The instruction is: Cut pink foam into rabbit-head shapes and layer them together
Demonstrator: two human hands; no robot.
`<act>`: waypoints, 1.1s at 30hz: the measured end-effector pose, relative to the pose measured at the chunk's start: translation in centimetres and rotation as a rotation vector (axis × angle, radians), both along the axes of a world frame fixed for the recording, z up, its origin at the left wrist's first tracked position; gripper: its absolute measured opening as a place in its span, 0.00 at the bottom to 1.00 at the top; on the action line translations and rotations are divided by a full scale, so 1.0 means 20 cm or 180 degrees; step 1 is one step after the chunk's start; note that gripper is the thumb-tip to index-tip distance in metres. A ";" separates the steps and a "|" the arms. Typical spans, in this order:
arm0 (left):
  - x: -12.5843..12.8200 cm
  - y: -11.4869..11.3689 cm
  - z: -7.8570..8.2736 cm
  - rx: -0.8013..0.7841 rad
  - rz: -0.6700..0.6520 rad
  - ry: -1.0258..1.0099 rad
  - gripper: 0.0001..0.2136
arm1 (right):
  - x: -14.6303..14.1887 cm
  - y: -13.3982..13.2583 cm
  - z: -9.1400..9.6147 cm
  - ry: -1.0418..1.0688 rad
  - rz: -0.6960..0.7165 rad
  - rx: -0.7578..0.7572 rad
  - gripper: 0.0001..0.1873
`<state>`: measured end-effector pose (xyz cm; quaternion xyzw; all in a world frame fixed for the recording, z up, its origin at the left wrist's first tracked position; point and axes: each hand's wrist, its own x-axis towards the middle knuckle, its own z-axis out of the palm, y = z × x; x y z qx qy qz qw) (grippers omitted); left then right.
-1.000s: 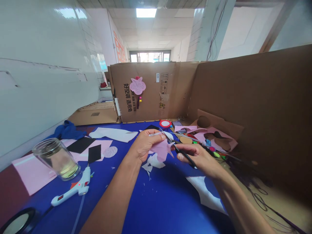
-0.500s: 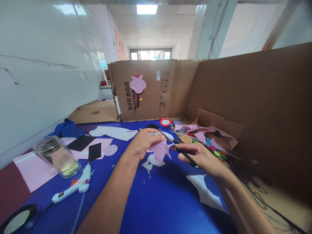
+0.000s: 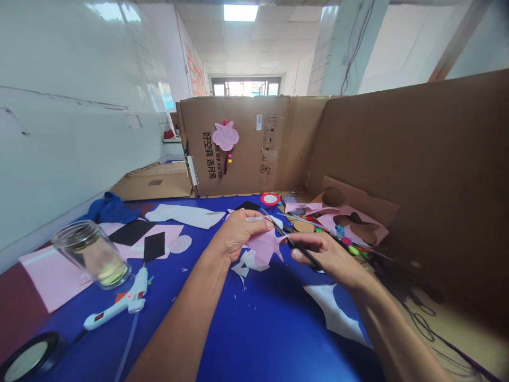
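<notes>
Between thumb and fingers, my left hand [image 3: 243,229] pinches a pink sheet of felt or paper [image 3: 264,248] with a jagged lower edge. My right hand [image 3: 324,254] is closed around the black handles of a pair of scissors [image 3: 299,248]. The scissor blades point up and left and lie along the pink sheet's right edge, close to my left thumb. Below the sheet, white scraps [image 3: 251,261] rest on the blue table. A larger white offcut [image 3: 336,313] lies under my right forearm.
A glass of pale liquid [image 3: 93,254], a white glue gun [image 3: 119,302] and a roll of tape [image 3: 29,358] stand left. Black squares [image 3: 154,247] lie on pink sheets there. Cardboard walls [image 3: 417,159] close off the back and right, with craft pieces [image 3: 347,241] heaped nearby.
Both hands and the pink sheet have shifted very slightly to the right. The scissors stay at the sheet's edge, their blades at a slightly different angle.
</notes>
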<state>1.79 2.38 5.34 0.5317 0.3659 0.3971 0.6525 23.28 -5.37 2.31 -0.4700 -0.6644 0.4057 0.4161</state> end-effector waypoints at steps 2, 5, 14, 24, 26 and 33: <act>0.00 0.00 0.00 -0.0009 0.0003 -0.0029 0.11 | 0.00 0.00 0.00 0.0021 0.0007 -0.0019 0.28; 0.00 -0.01 0.02 -0.0053 -0.0034 -0.0105 0.12 | -0.01 0.00 -0.01 0.0080 -0.0010 -0.0025 0.28; 0.00 -0.03 0.04 -0.0121 -0.0092 -0.0213 0.13 | -0.03 0.01 -0.01 0.0320 0.0032 -0.0105 0.27; 0.01 -0.03 0.04 -0.0161 -0.0114 -0.0349 0.14 | -0.02 0.01 -0.04 0.0476 0.0113 -0.0149 0.26; 0.01 -0.03 0.04 -0.0149 -0.0114 -0.0335 0.14 | -0.02 0.02 -0.04 0.0510 0.0124 -0.0156 0.26; 0.00 -0.03 0.04 -0.0132 -0.0091 -0.0332 0.19 | -0.02 0.03 -0.07 0.0590 0.0130 -0.0139 0.25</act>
